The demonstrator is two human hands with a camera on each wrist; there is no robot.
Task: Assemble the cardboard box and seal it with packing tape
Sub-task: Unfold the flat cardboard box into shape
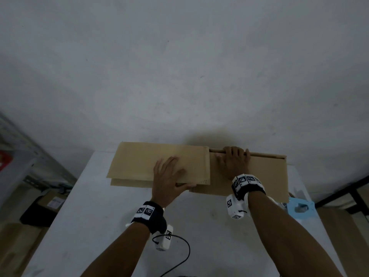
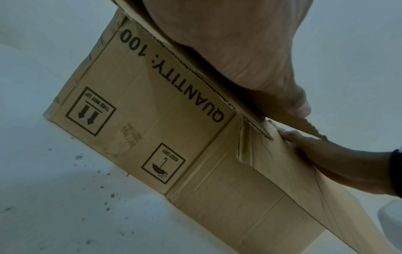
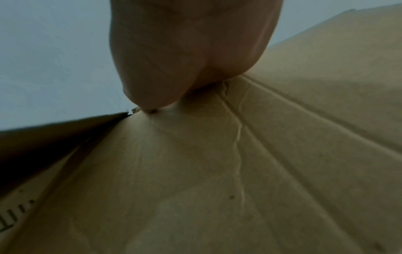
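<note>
Cardboard box under both hands – printed "QUANTITY: 100" only wrist-side

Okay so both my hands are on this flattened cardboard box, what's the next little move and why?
Probably lift the top layer to open the cardboard box into a tube. It lies flat on the white table; the left hand grips the near flap's edge, thumb underneath, and the right hand has its fingers hooked over the far edge.

One cardboard box, two hands, one white table, one light-blue item.
</note>
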